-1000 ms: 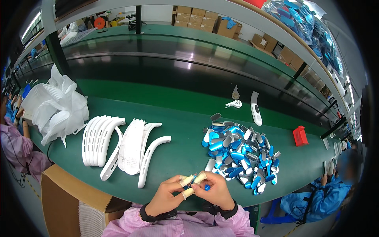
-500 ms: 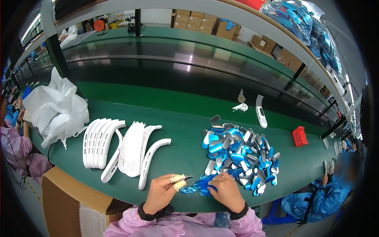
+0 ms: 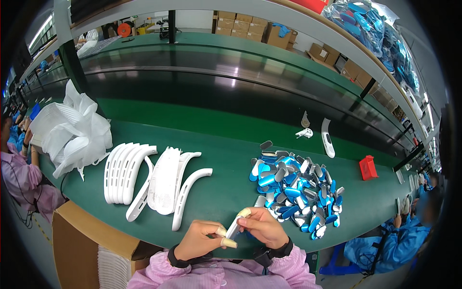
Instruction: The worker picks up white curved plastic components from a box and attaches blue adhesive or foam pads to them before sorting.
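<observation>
Between my two hands is a small oblong silver-white plate (image 3: 233, 228), held tilted above the near edge of the table. My right hand (image 3: 267, 228) pinches its upper part between thumb and forefinger. At the lower end, my left hand (image 3: 199, 241) closes thumb and finger on the plate. Pale finger cots cover some fingertips on both hands. A large pile of similar oblong plates (image 3: 298, 185), many with blue film on them, lies just beyond my right hand. Curved white slotted parts (image 3: 183, 200) lie beyond my left hand, beside a flat perforated white part (image 3: 165, 185).
White foam sheets (image 3: 72, 130) are heaped at the left. A red bin (image 3: 368, 167) stands at the right, and an open cardboard box (image 3: 86, 245) is at the lower left. Loose white parts (image 3: 327, 139) lie at the back. A shelf (image 3: 269, 12) crosses overhead. Co-workers sit on both sides.
My right hand has come up off the blue film bits on the table and now holds a plate. My left hand has turned inward and lowered to meet it.
</observation>
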Demonstrator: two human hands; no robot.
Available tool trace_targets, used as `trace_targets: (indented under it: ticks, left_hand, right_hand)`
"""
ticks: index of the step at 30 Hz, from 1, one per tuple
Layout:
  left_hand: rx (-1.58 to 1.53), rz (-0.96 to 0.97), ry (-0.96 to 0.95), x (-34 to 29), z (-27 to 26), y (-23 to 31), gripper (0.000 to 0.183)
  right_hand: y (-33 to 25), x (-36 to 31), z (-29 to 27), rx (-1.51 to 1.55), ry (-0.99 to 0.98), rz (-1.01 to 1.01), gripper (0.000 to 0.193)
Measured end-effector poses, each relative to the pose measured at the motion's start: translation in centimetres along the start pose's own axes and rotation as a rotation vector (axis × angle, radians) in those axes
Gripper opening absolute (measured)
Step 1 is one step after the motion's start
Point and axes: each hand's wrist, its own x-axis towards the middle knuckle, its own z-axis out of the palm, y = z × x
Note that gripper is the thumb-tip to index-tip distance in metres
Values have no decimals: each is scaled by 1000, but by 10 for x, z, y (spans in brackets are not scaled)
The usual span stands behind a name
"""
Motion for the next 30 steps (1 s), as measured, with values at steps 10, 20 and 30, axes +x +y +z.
trace_targets:
  ticks: [10,20,30]
  left_hand:
    - [83,156,484,6,-14,-2,11]
    - [1073,-101,570,-8,-29,-8,33]
    - [760,9,774,-10,-43,-2,35]
  right_hand:
    - [8,3,11,339,73,-188,12]
    - [-22,0,7,238,238,-268,11]
    - [-30,-4,5,47,200,-243,12]
